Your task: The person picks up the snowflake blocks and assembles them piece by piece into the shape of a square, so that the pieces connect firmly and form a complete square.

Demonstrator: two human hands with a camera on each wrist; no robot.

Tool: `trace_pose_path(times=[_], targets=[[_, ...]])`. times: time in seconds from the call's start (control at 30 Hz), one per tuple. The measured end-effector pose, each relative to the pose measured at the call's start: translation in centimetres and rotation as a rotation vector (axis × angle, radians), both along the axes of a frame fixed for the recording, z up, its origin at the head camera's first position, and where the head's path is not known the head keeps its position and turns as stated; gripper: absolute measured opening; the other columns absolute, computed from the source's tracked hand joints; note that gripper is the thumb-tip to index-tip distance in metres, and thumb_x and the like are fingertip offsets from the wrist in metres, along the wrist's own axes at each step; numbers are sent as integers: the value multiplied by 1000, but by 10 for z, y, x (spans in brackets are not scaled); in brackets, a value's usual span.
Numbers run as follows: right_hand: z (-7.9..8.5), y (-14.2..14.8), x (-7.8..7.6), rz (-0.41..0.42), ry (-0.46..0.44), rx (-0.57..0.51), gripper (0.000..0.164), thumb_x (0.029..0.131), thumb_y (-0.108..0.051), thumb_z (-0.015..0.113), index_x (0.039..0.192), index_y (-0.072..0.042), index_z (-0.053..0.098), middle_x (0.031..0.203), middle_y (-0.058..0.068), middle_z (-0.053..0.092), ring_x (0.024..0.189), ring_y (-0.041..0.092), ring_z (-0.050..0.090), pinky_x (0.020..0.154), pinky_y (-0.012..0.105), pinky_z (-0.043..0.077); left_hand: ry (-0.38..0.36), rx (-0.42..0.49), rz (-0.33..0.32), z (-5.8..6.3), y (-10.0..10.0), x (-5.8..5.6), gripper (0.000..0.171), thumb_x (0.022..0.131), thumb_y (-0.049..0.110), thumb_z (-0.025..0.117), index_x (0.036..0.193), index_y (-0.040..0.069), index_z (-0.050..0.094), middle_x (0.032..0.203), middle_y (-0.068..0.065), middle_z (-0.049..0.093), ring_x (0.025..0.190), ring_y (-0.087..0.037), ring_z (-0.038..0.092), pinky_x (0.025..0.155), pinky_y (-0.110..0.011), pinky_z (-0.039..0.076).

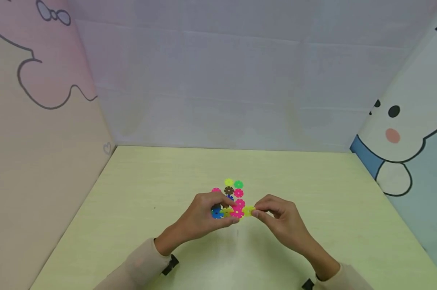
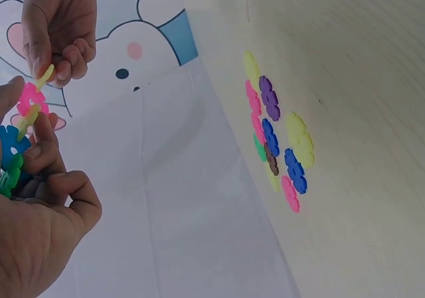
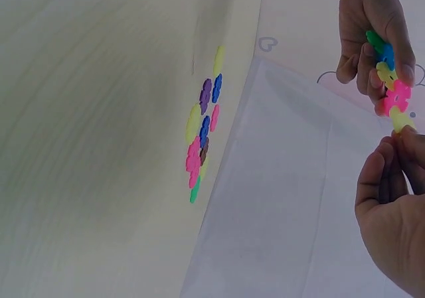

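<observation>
Here is the joining step, by the look of it: a short chain of discs (image 3: 386, 75) hangs in the air between the two hands, up off the surface (image 1: 156, 177) and close in front of the person. The left hand (image 1: 204, 214) has thumb and finger clamped on the pink disc (image 1: 237, 212), with the green, blue and yellow ones tucked back toward its palm and fingers. Over on the other side, the right hand (image 1: 285, 221) pinches the yellow end disc (image 1: 249, 210) by its outer edge, and that disc meets the pink one! How deep the slots sit, nobody can tell from here. What the next move seems to call for is a square, steady push from the right, slots lined up, while the left braces the pink disc so the links behind it don't twist. Beyond the hands, well apart from the chain, loose discs lie on the surface, a purple disc (image 2: 269, 99) and a green disc (image 1: 239, 184) among them, and neither hand touches those.
</observation>
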State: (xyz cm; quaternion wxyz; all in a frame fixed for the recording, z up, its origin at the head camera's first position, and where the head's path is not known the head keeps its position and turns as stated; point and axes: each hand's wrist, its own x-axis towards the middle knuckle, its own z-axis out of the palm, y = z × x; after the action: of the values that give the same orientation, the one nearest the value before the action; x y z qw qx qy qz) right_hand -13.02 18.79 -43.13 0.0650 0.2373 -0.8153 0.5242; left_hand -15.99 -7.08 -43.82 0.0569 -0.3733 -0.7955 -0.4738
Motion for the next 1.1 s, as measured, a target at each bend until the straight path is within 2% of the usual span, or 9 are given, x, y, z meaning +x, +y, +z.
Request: trace_pose_path(times=[0.27,0.43,0.67,0.87,1.1], targets=[[-7,-6,2,35,85,-53,19,89,6,74,95,-12,80,91,0,72,83,11,65,70,22,57,-44,15,-12,-4,0,5,26,87,23,84,107,11,73,101,-1,76,88,-6,70,78,-22,59],[-8,-8,3,33,137,-35,19,88,4,76,96,-12,80,91,2,73,83,10,65,68,22,56,-44,15,-14,-4,1,6,26,86,22,85,105,11,72,100,0,75,88,-6,69,78,-22,59],[-10,-9,5,31,147,-30,15,89,0,77,94,-13,80,89,3,73,82,10,64,67,21,55,-55,-39,0,-1,0,8,27,85,24,86,105,13,71,92,3,70,80,-1,60,72,-19,56],[-13,-13,2,38,162,-29,16,87,0,78,94,-15,80,89,1,73,82,9,65,68,21,56,-125,-64,22,7,-2,7,34,84,29,87,113,16,72,97,9,69,74,-2,59,70,-22,55],[-14,-20,0,57,163,-4,14,88,-4,79,93,-18,80,88,-4,73,81,7,64,68,22,55,-174,-83,9,9,-4,7,13,91,27,81,101,19,78,93,9,74,63,2,60,59,-21,52]])
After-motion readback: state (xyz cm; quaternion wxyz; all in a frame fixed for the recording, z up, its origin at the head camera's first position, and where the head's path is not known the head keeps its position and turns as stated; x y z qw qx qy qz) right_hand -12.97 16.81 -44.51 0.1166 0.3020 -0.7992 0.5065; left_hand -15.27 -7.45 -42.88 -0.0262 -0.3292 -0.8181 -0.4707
